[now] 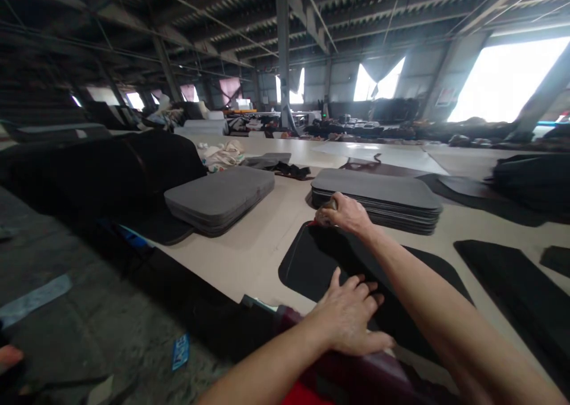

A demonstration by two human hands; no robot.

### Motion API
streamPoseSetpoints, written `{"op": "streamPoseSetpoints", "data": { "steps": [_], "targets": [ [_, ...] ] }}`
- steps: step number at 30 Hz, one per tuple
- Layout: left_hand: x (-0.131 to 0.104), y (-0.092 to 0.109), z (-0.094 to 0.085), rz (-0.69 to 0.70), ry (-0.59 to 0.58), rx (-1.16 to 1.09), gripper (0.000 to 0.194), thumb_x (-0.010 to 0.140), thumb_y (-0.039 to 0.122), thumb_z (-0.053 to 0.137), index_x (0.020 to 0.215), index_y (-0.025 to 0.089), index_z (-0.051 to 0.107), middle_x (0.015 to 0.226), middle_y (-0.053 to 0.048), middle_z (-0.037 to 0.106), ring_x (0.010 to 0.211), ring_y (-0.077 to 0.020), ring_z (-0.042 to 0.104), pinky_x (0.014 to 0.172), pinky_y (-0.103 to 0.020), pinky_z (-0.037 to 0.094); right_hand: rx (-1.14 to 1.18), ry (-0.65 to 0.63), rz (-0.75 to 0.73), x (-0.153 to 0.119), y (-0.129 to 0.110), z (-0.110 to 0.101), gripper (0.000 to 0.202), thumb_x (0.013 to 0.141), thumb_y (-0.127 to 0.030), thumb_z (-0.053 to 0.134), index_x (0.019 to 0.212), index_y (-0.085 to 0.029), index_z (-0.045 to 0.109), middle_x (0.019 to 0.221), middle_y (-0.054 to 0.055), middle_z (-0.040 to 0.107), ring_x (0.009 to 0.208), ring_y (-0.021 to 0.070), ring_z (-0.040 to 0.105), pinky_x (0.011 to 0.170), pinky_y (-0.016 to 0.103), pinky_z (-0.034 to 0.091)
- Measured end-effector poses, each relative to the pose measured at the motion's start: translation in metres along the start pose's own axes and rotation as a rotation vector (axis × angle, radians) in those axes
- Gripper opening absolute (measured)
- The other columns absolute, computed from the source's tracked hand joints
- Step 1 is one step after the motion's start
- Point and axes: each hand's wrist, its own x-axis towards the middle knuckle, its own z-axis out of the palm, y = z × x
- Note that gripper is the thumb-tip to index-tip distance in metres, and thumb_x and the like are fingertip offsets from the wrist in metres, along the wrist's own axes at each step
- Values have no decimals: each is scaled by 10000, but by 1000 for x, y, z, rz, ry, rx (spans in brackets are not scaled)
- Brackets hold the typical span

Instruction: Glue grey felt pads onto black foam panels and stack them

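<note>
A black sheet with rounded corners (307, 262) lies flat on the table in front of me. My left hand (351, 313) rests on its near edge, fingers spread and holding nothing. At the sheet's far left edge, my right hand (350, 214) is closed around a small hand tool (327, 210). Its grip is mostly covered by my fingers, and a bit of red shows low down beside the sheet; the exact kind cannot be made out. Just beyond that hand stands a stack of grey-topped dark panels (378, 188).
Another stack of grey panels (222, 194) sits at the left, beside a big black roll or bundle (133, 161). Dark cut pieces (503, 274) lie at the right. The pale tabletop (249, 256) ends at a near left edge above the floor.
</note>
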Motion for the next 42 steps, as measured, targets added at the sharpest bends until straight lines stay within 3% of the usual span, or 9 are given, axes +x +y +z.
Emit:
{"op": "streamPoseSetpoints", "data": {
  "steps": [8,16,21,24,26,30,32,36,42],
  "targets": [
    [1,0,-1,-22,-1,9,711,905,688,450,1452,235,420,1542,-110,402,1463,-322,262,1168,-722,84,-116,-78,57,-3,25,-38,386,876,-512,558,1091,-195,599,1014,125,703,895,266,644,678,305,388],
    [1,-3,3,-24,39,-13,646,897,666,512,1409,274,469,1529,-71,430,1458,-303,285,1187,-689,92,-197,-105,187,-35,79,-74,420,849,-526,563,1099,-194,620,971,140,705,870,301,650,650,319,390],
    [3,-13,5,-101,171,-86,364,1004,346,404,1327,239,533,1453,-67,511,1382,-219,413,1219,-536,230,-235,-107,291,-73,126,-102,459,840,-547,565,1118,-187,622,982,147,700,867,297,642,666,320,395],
    [7,-17,6,-142,222,-61,410,912,142,426,1300,187,551,1423,-98,523,1348,-207,446,1202,-422,312,-251,-103,345,-99,153,-120,463,836,-537,565,1148,-199,616,1008,131,699,876,286,637,665,310,392],
    [10,-17,4,-196,182,-16,448,877,105,427,1301,170,554,1427,-101,514,1351,-204,438,1192,-376,332,-261,-96,388,-115,168,-131,459,829,-535,564,1130,-193,621,1000,128,697,865,284,637,646,304,388],
    [16,-20,-12,-244,68,59,427,892,221,497,1308,153,566,1441,-111,497,1354,-224,433,1172,-345,352,-273,-78,474,-145,189,-147,455,814,-546,574,1063,-169,631,942,133,692,833,283,640,615,295,381],
    [21,-25,-24,-241,17,94,480,867,324,572,1320,166,569,1465,-115,473,1368,-263,410,1156,-393,367,-272,-63,492,-157,196,-151,445,819,-542,571,1060,-171,627,946,131,689,847,282,636,623,294,379],
    [38,-43,-47,-288,-98,187,782,716,576,705,1356,151,559,1521,-174,396,1413,-396,303,1122,-548,354,-268,-29,527,-173,201,-152,453,825,-545,547,1074,-173,620,941,134,678,824,277,620,626,302,368],
    [59,-60,-56,-342,-241,259,1157,517,836,684,1425,144,499,1480,-209,432,1297,-447,431,1066,-527,400,-239,-9,540,-182,199,-148,483,827,-586,527,1078,-183,619,939,126,671,806,264,601,635,307,366]
  ]
}}
